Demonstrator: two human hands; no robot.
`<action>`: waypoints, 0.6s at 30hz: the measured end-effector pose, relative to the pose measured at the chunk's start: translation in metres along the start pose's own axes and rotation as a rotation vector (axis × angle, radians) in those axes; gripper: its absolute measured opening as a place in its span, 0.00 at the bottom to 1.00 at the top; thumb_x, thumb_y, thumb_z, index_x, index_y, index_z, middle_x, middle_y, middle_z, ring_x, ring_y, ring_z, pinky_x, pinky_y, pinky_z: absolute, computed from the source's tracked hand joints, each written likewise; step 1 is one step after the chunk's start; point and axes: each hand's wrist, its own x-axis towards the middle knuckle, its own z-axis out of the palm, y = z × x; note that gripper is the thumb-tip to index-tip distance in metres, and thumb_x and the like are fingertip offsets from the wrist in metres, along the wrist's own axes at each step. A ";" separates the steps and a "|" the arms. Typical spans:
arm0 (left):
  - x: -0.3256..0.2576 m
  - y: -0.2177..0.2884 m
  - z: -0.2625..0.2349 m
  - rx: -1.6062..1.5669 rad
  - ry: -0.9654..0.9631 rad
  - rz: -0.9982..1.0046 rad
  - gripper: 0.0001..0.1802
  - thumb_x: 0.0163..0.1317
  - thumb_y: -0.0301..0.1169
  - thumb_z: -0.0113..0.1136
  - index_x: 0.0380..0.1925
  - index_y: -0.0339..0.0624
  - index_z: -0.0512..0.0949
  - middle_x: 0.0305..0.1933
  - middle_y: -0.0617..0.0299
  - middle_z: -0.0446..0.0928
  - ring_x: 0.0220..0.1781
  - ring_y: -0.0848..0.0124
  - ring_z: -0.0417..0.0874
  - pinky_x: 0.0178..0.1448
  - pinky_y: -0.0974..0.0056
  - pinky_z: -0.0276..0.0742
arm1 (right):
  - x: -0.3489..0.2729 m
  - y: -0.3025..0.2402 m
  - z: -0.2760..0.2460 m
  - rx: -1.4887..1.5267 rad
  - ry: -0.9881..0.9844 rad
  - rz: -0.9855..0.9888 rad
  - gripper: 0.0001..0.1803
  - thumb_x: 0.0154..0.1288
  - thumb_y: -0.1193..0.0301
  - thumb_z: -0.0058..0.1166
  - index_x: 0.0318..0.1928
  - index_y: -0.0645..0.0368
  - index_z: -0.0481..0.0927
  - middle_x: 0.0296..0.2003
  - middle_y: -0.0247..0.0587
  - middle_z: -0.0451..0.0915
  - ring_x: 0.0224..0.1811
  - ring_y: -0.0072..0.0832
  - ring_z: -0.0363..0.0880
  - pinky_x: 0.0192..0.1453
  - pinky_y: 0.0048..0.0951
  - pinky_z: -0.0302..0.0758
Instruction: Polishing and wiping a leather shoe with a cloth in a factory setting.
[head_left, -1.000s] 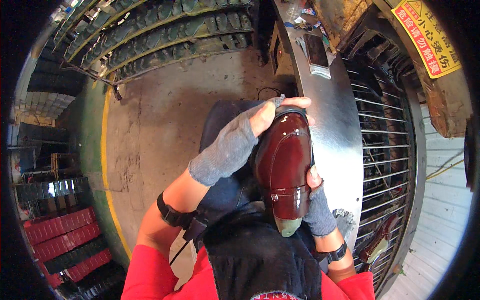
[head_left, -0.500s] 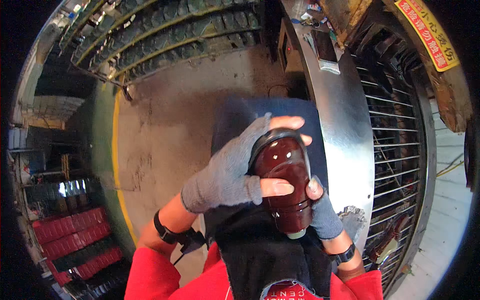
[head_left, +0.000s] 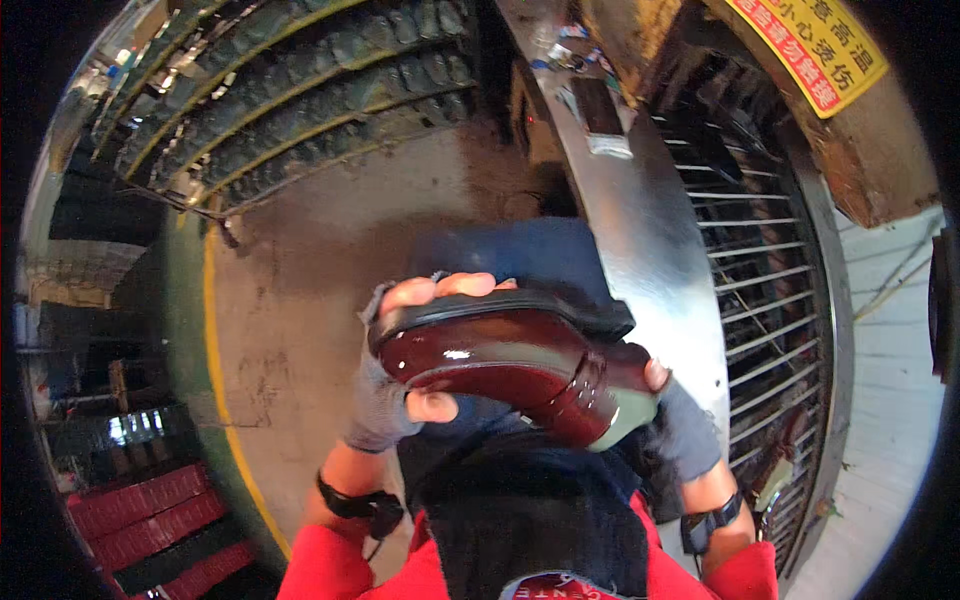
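Note:
A glossy burgundy leather shoe [head_left: 480, 350] with a thick black sole [head_left: 480, 308] lies sideways between my hands, above my lap. Its toe points left and its sole faces away from me. Out of its opening sticks a grey-green shoe last [head_left: 630, 415]. My left hand [head_left: 385, 385], in a grey fingerless glove, grips the toe end, fingers over the sole and thumb on the upper. At the heel end my right hand [head_left: 685, 425], also gloved, closes round the shoe, its thumb showing near the heel; the other fingers are hidden.
To my right runs a shiny metal ledge [head_left: 650, 250] bearing a dark flat object [head_left: 600, 108] and small clutter. Beyond it is a rack of metal bars [head_left: 755, 265] with another brown shoe [head_left: 780, 465]. Shelves of dark shoe-like items [head_left: 330, 90] stand far left; red stacked items [head_left: 150, 505] lie lower left.
The shoe has turned from upright, toe away from me, to sideways with the toe to the left. My left hand has shifted left and now wraps the toe and sole.

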 end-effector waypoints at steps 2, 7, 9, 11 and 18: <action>-0.013 0.007 -0.005 -0.124 -0.131 -0.212 0.54 0.59 0.51 0.80 0.79 0.42 0.63 0.84 0.35 0.58 0.83 0.41 0.64 0.84 0.39 0.59 | 0.007 -0.058 0.008 -0.049 -0.031 -0.058 0.41 0.66 0.45 0.69 0.66 0.65 0.77 0.59 0.45 0.83 0.61 0.35 0.83 0.69 0.37 0.78; 0.025 -0.065 0.029 0.111 -0.036 -0.330 0.57 0.71 0.50 0.69 0.85 0.35 0.46 0.83 0.46 0.59 0.85 0.61 0.59 0.86 0.56 0.52 | 0.038 -0.110 0.024 -0.539 -0.250 -0.150 0.43 0.48 0.68 0.84 0.65 0.59 0.78 0.58 0.39 0.83 0.62 0.30 0.81 0.70 0.35 0.77; 0.035 -0.071 0.030 0.235 -0.007 -0.411 0.52 0.73 0.45 0.66 0.84 0.34 0.49 0.75 0.49 0.69 0.74 0.65 0.72 0.79 0.58 0.64 | 0.055 -0.088 0.019 -0.752 -0.371 -0.301 0.49 0.41 0.71 0.87 0.67 0.59 0.77 0.57 0.37 0.81 0.62 0.25 0.79 0.71 0.32 0.75; 0.038 -0.073 0.027 0.272 -0.012 -0.355 0.47 0.74 0.46 0.65 0.81 0.33 0.54 0.69 0.52 0.72 0.68 0.66 0.74 0.75 0.59 0.67 | 0.060 -0.080 0.017 -0.767 -0.401 -0.392 0.46 0.45 0.64 0.88 0.65 0.59 0.78 0.58 0.40 0.83 0.62 0.31 0.81 0.70 0.35 0.76; 0.028 -0.094 0.029 0.542 0.162 -0.104 0.28 0.79 0.50 0.50 0.61 0.35 0.73 0.52 0.56 0.77 0.56 0.64 0.78 0.67 0.60 0.72 | 0.061 -0.081 0.041 -1.059 -0.293 -0.563 0.46 0.41 0.49 0.86 0.59 0.59 0.81 0.44 0.46 0.87 0.49 0.40 0.89 0.58 0.37 0.82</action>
